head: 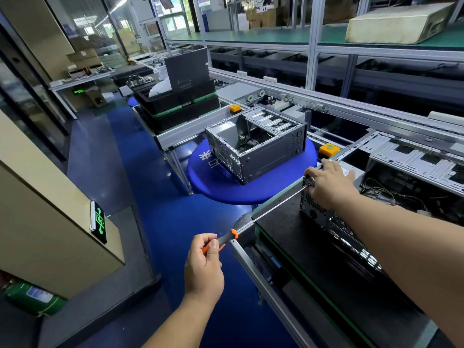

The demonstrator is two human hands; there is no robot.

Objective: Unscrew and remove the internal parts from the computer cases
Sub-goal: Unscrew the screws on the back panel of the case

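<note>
Left hand (pixel 203 267) grip pinching rubbery orange-black screwdriver (pixel 226 241), right hand (pixel 330 183) grip clasping perforated steel case (pixel 324 217)

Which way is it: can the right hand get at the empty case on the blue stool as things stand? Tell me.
Probably yes. The right hand rests on the near case's top corner, steadying it by the screwdriver tip. The empty case sits just beyond, with nothing between them, but the hand would have to let go first.
</note>
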